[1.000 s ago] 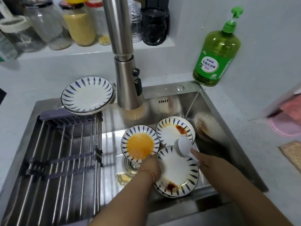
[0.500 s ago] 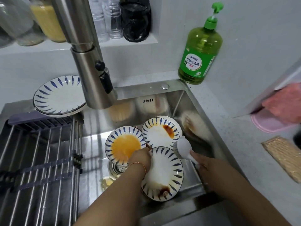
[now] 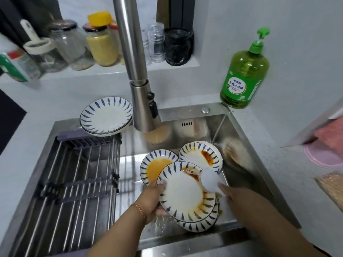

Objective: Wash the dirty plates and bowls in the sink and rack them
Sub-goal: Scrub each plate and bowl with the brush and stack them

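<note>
The left hand (image 3: 154,199) grips the near-left rim of a stained plate (image 3: 182,193), thumb on the face and fingers curled beneath, tilting it up off the sink (image 3: 246,145) floor so its face meets the brush and run-off can fall toward the drain. The right hand (image 3: 235,195) is wrapped round the handle of a white dish brush (image 3: 209,180), whose head presses on the plate's far-right edge, right where the brown sauce sits. Another plate (image 3: 202,222) lies directly under the lifted one at the sink's near-right edge. 2 more dirty plates wait toward the back: an orange-smeared plate (image 3: 153,165) near the middle and a red-smeared plate (image 3: 200,155) close to the right wall, the 2 overlapping. A clean plate (image 3: 106,116) rests on the far end of the drying rack (image 3: 74,179), which spans the sink's left half and has open bars along its near side, giving a short, free path leftward. The faucet (image 3: 141,101) hangs over the sink's back middle; whether water runs is hard to tell. The soap bottle (image 3: 244,76) stands on the worktop (image 3: 278,164) at the far-right corner, well clear of the elbows.
</note>
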